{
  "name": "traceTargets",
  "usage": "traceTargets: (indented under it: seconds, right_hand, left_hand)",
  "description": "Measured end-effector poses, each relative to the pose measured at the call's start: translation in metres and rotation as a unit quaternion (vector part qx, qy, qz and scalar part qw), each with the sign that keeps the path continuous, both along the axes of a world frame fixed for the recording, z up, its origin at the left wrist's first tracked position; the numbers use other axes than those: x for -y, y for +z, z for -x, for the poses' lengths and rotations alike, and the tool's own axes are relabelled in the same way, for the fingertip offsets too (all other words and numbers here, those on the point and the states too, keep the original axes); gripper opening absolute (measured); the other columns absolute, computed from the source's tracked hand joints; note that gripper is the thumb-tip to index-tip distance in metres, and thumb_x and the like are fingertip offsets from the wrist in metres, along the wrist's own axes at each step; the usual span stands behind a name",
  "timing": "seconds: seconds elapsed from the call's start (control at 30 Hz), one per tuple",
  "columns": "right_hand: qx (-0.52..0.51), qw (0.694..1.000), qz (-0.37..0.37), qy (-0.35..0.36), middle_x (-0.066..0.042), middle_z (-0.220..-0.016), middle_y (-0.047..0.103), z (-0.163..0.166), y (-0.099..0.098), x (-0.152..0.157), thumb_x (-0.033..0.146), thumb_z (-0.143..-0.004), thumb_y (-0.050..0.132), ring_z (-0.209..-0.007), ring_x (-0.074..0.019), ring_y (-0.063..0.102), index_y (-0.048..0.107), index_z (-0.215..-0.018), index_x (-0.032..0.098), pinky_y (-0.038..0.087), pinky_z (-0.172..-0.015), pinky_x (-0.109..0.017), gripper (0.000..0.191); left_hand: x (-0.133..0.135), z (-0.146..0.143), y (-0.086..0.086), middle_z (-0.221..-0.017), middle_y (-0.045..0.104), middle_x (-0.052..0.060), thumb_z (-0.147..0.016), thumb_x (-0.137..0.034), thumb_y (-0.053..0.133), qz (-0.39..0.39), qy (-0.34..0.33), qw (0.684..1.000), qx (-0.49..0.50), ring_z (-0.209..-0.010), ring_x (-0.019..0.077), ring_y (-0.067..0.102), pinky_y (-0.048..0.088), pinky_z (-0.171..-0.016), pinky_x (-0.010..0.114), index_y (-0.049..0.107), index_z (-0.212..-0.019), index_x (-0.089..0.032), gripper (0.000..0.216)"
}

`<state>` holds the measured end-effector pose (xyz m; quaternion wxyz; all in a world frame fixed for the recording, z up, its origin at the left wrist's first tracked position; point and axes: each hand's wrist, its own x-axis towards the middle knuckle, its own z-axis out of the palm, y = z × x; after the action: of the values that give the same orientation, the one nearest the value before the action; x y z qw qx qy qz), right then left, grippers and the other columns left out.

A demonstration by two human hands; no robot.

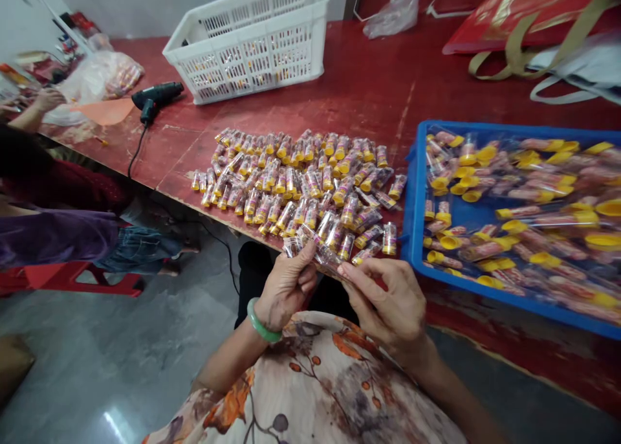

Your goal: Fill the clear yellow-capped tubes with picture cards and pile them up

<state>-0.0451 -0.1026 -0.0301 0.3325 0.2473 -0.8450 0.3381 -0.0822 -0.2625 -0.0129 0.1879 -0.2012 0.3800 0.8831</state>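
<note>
My left hand, with a green bangle at the wrist, is closed with the thumb over a piece of clear plastic film. The thumb and fingers of my right hand pinch the film's other end. The film is thin and shiny; whether it is one sleeve or several stacked, I cannot tell. Just beyond my hands, many small clear-wrapped tubes with yellow ends lie in rough rows on the red table. Some stand upright, others lie over.
At my right stands a blue tray full of larger clear tubes with yellow caps. A white plastic basket sits at the back. A black heat gun lies left, its cord hanging off the edge. Other people are at the far left.
</note>
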Motion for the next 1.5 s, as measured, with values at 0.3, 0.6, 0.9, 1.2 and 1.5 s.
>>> traceTargets:
  seconds: [0.3,0.6,0.9,1.2,1.5]
  right_hand:
    - [-0.037,0.992,-0.116,-0.041,-0.016,-0.094,0.06,-0.004,0.001,0.006,0.005,-0.076,0.068,-0.083,-0.0238,0.055,0.056,-0.126,0.009,0.049,-0.067,-0.035,0.052]
    - [0.093,0.987,0.121,0.044,-0.007,-0.092,0.062,0.012,-0.005,0.008,0.006,-0.078,0.066,-0.081,-0.0182,0.06,0.061,-0.111,0.018,0.051,-0.07,-0.031,0.036]
    - [0.026,0.997,0.075,-0.009,-0.009,-0.093,0.06,0.007,-0.004,0.01,0.003,-0.077,0.066,-0.08,-0.0174,0.059,0.062,-0.115,0.015,0.051,-0.066,-0.029,0.04]
    - [0.06,0.99,0.126,0.014,-0.007,-0.085,0.062,0.008,0.0,0.006,0.01,-0.082,0.06,-0.073,-0.0162,0.061,0.066,-0.108,0.017,0.052,-0.062,-0.028,0.027]
    - [-0.012,0.999,0.028,-0.011,-0.011,-0.093,0.061,0.0,-0.003,0.009,0.009,-0.081,0.062,-0.077,-0.0162,0.061,0.059,-0.12,0.014,0.052,-0.061,-0.025,0.039]
  left_hand:
    - [-0.001,-0.003,-0.009,-0.045,0.032,-0.011,-0.058,-0.034,0.087,0.111,0.046,0.99,-0.072,-0.038,0.001,0.022,0.017,-0.037,0.019,0.044,-0.058,-0.016,0.047]
    - [0.002,0.007,-0.014,-0.046,0.032,-0.011,-0.058,-0.04,0.087,0.106,0.008,0.993,-0.053,-0.036,0.0008,0.022,0.015,-0.035,0.017,0.044,-0.062,-0.017,0.049]
    - [-0.004,0.004,-0.01,-0.044,0.032,-0.011,-0.07,-0.042,0.079,0.143,0.032,0.984,-0.096,-0.035,0.0014,0.023,0.017,-0.033,0.017,0.045,-0.063,-0.017,0.043]
    - [-0.007,0.002,-0.014,-0.043,0.032,-0.011,-0.066,-0.04,0.082,0.131,0.055,0.986,-0.088,-0.034,0.0014,0.023,0.016,-0.033,0.017,0.045,-0.063,-0.018,0.043]
    - [-0.007,0.0,-0.014,-0.043,0.035,-0.01,-0.062,-0.037,0.084,0.181,0.11,0.969,-0.126,-0.037,0.0019,0.027,0.02,-0.036,0.018,0.047,-0.058,-0.016,0.043]
